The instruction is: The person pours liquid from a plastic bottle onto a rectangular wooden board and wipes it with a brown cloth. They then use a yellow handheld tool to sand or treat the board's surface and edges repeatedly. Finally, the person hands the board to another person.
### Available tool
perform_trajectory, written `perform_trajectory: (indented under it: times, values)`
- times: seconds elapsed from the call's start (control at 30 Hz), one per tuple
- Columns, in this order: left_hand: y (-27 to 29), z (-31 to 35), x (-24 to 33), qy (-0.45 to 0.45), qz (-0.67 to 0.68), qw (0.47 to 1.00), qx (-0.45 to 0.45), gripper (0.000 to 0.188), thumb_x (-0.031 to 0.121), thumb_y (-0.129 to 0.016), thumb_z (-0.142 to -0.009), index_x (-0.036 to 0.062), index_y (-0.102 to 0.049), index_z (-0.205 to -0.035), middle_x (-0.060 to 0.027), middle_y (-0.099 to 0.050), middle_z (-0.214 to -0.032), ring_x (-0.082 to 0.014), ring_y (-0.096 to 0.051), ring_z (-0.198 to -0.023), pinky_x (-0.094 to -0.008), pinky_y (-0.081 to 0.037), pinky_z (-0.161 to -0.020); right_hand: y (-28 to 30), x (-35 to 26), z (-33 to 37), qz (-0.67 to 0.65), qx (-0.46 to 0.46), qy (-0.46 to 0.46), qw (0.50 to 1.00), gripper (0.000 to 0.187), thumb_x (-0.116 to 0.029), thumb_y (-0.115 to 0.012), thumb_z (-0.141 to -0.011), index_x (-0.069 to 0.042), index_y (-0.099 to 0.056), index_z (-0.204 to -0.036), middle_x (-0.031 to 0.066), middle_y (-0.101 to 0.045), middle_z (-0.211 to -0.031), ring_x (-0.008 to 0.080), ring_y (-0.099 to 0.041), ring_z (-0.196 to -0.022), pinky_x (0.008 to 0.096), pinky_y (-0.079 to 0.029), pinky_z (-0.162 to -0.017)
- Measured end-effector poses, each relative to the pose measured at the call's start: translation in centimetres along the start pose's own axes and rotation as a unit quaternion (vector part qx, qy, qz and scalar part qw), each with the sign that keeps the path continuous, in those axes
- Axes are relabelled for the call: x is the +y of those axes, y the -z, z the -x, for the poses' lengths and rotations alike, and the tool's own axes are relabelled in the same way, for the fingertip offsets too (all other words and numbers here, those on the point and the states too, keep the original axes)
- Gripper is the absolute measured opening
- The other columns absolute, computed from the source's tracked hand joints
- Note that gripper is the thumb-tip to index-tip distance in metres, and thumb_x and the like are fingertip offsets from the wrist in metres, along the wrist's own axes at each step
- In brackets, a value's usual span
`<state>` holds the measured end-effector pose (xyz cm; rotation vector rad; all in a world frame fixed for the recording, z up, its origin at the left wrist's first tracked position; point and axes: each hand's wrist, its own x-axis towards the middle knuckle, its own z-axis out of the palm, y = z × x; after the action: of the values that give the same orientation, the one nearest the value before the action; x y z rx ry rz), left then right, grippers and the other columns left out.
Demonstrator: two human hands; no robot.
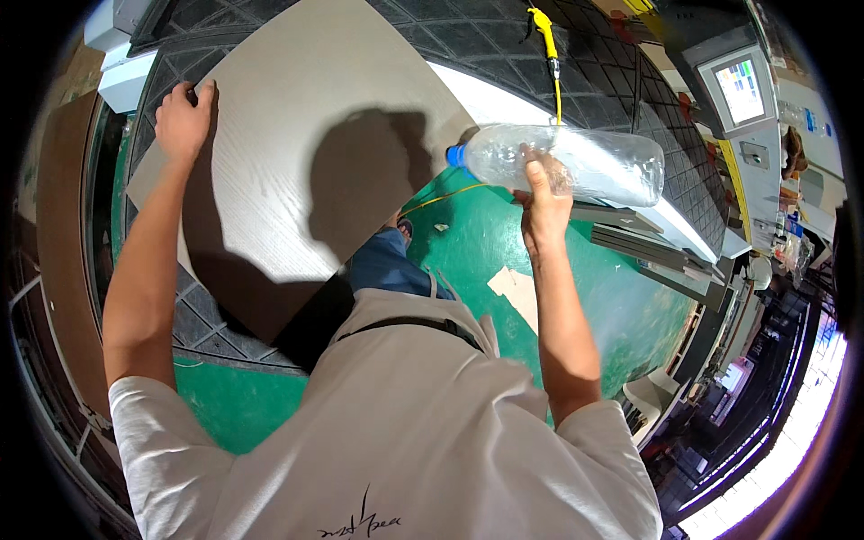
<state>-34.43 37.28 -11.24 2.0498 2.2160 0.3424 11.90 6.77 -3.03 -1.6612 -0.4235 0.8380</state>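
A large plastic bottle (621, 166), clear and with a blue cap, lies sideways in my right hand (546, 202). The thumb and fingers close around its middle, and the cap points left. My left hand (184, 126) is at the far left edge of a big grey wood-grain board (270, 117), its fingers curled at the edge and gripping it. Shadows of my head and left arm fall across the board, whose right corner lies near the bottle cap.
Under the board is a black work surface (468, 45) with a diamond grid. A yellow air blow gun (544, 31) hangs on a yellow hose beyond the bottle. Stacked panels (648, 243) stand at the right, and a torn cardboard piece (517, 295) lies on the green floor (585, 297). A monitor (740, 88) stands far right.
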Motion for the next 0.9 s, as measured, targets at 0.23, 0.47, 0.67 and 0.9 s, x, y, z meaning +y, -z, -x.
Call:
perform_trajectory:
  times: [0.23,0.47,0.67,0.9]
  values:
    - [0.2,-3.6,-2.4,0.045,0.096,0.982,-0.156,0.092,0.082,-0.06,-0.083,0.0006,-0.071,-0.124,-0.0223,-0.07,-0.125,-0.0355,-0.064,-0.123,-0.0423,-0.047,-0.104,-0.4,0.5,-0.3,-0.003,-0.004,-0.001,1.0,0.051,-0.029,-0.08,-0.092,-0.008,-0.057,-0.133,0.0082,-0.066,-0.132,0.021,-0.063,-0.117,0.0386,-0.06,-0.079]
    - [3.1,-4.0,-1.1,0.07,0.183,0.943,-0.269,0.074,0.076,-0.074,-0.079,0.0057,-0.073,-0.102,-0.0132,-0.07,-0.109,-0.0241,-0.064,-0.106,-0.0367,-0.046,-0.1,-0.7,-0.8,-2.1,-0.013,0.048,0.019,0.999,0.056,-0.034,-0.082,-0.091,-0.008,-0.056,-0.133,0.0098,-0.062,-0.131,0.0246,-0.063,-0.117,0.0421,-0.06,-0.084]
    - [3.2,-5.5,-2.6,0.077,0.226,0.917,-0.321,0.063,0.069,-0.08,-0.079,0.0093,-0.07,-0.096,-0.0068,-0.07,-0.1,-0.0193,-0.064,-0.093,-0.0366,-0.051,-0.088,-3.1,-0.6,-4.9,-0.045,0.015,0.033,0.998,0.062,-0.033,-0.079,-0.093,-0.001,-0.05,-0.138,0.0165,-0.062,-0.139,0.034,-0.063,-0.126,0.0466,-0.061,-0.087]
    - [1.6,-6.4,-4.8,0.045,0.216,0.914,-0.342,0.065,0.072,-0.079,-0.078,0.0104,-0.07,-0.096,-0.0065,-0.07,-0.098,-0.019,-0.064,-0.092,-0.0375,-0.051,-0.089,-0.9,-1.1,-3.5,0.001,0.02,0.025,0.999,0.062,-0.035,-0.075,-0.096,-0.004,-0.049,-0.142,0.0142,-0.061,-0.141,0.0328,-0.062,-0.128,0.048,-0.058,-0.091]
